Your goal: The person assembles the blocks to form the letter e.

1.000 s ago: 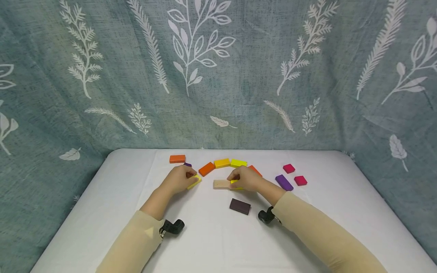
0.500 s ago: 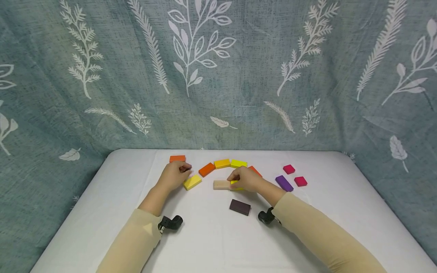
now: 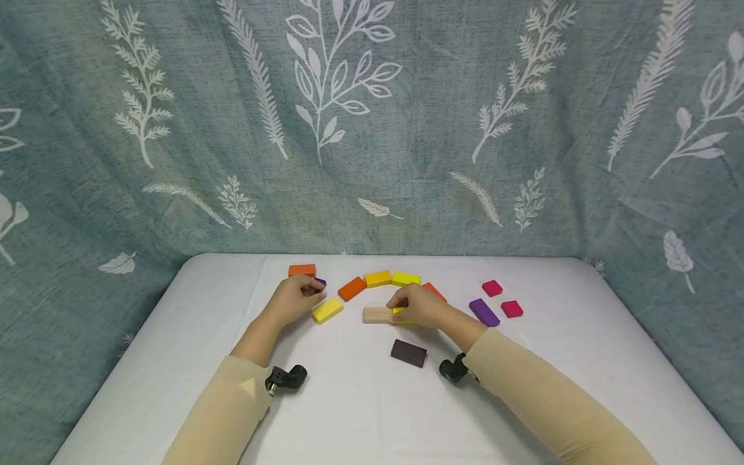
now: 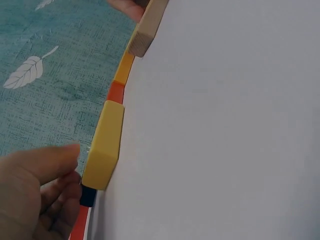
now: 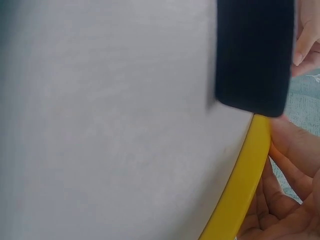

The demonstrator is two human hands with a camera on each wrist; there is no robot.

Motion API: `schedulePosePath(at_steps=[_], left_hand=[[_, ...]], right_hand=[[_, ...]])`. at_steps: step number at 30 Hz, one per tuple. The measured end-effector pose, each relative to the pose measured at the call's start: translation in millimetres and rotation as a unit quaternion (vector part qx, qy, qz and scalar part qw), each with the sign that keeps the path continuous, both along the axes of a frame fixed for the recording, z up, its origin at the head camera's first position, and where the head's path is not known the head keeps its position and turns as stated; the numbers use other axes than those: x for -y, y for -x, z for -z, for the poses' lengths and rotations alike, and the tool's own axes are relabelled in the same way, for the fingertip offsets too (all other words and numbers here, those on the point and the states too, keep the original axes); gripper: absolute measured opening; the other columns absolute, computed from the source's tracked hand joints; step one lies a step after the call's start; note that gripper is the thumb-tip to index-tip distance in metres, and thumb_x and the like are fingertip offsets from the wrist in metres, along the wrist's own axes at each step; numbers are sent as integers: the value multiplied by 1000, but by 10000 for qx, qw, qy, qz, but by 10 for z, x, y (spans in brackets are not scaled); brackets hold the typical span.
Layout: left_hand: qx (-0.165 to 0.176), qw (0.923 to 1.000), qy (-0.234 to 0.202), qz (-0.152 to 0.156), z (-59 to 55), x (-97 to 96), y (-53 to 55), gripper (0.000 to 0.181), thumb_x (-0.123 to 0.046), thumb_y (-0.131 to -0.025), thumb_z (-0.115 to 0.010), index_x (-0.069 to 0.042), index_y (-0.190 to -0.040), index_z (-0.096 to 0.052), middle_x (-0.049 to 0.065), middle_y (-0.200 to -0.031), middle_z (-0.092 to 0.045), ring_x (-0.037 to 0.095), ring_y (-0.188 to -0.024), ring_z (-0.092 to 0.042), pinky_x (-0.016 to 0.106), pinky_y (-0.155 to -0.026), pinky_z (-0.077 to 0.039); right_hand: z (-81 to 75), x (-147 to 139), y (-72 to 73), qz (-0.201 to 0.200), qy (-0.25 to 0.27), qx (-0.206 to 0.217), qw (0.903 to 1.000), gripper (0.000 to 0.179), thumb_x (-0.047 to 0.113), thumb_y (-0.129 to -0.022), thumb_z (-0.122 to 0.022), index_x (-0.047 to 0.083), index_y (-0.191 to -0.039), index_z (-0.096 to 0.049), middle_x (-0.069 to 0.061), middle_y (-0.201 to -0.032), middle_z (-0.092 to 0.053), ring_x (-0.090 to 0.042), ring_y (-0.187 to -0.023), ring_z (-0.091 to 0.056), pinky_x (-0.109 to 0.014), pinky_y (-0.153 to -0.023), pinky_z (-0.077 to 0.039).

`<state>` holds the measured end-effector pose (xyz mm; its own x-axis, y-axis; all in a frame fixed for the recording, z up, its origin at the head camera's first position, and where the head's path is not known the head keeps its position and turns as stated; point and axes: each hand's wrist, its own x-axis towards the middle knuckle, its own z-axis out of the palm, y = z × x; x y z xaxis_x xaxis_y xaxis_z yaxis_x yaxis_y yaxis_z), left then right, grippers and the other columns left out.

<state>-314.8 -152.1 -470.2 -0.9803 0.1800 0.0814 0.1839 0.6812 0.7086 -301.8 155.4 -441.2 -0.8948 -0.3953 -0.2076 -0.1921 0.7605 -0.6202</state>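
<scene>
My left hand [image 3: 292, 298] hovers over a purple block [image 3: 321, 281], mostly hidden behind its fingers. In the left wrist view, the thumb [image 4: 60, 160] stands apart from the bent fingers, and nothing shows between them. Close to that hand lies a pale yellow block [image 3: 328, 310]. My right hand [image 3: 420, 305] holds a bright yellow block [image 3: 403, 319] against the end of a plain wooden block [image 3: 377, 315]. In the right wrist view, its thumb is against the yellow block [image 5: 240, 185]; the finger contact is partly hidden.
Orange [image 3: 352, 289], amber [image 3: 378, 278] and lime-yellow [image 3: 406, 278] blocks form an arc behind, with a red-orange one [image 3: 434, 290] beside my right hand. A dark brown block [image 3: 409, 353] lies in front. Purple [image 3: 484, 312] and red [image 3: 512, 309] pieces lie right; an orange block [image 3: 302, 270] sits back left.
My left hand has let go of the pale yellow block and moved back and left to the purple block, lately drawing slightly left. My right hand has stayed in place.
</scene>
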Motion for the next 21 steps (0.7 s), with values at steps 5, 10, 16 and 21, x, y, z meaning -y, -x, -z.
schedulePosePath(at_steps=[5, 10, 16, 21], left_hand=[[150, 9994, -112, 296, -1, -11, -39, 28, -27, -88, -79, -11, -111, -76, 3, -105, -69, 19, -94, -61, 39, -86, -50], [413, 9977, 20, 534, -2, -30, -78, 27, -26, -84, -82, -13, -107, -77, -2, -95, -68, 15, -87, -60, 35, -81, -51], [416, 9976, 154, 524, -4, -61, -103, 26, -25, -85, -81, -14, -108, -78, -3, -90, -67, 15, -83, -58, 33, -76, -50], [368, 9981, 238, 438, -12, -116, -135, 25, -25, -85, -81, -12, -107, -78, -3, -87, -67, 15, -80, -57, 31, -74, -50]], right_hand=[[3, -7, 11, -11, 8, -13, 10000, 22, 10, -87, -79, 10, -108, -77, 0, -106, -72, -14, -97, -64, -32, -86, -54], [-4, -3, 8, 29, 50, 81, 10000, 22, 10, -87, -79, 9, -109, -77, 0, -107, -72, -15, -99, -64, -32, -87, -54], [-17, 13, -2, 31, 14, 49, 10000, 22, 10, -87, -79, 9, -109, -77, -1, -106, -72, -15, -98, -64, -33, -87, -54], [-15, 8, 0, -39, -23, -20, 10000, 23, 10, -87, -79, 9, -109, -77, 0, -106, -72, -15, -97, -64, -32, -86, -54]])
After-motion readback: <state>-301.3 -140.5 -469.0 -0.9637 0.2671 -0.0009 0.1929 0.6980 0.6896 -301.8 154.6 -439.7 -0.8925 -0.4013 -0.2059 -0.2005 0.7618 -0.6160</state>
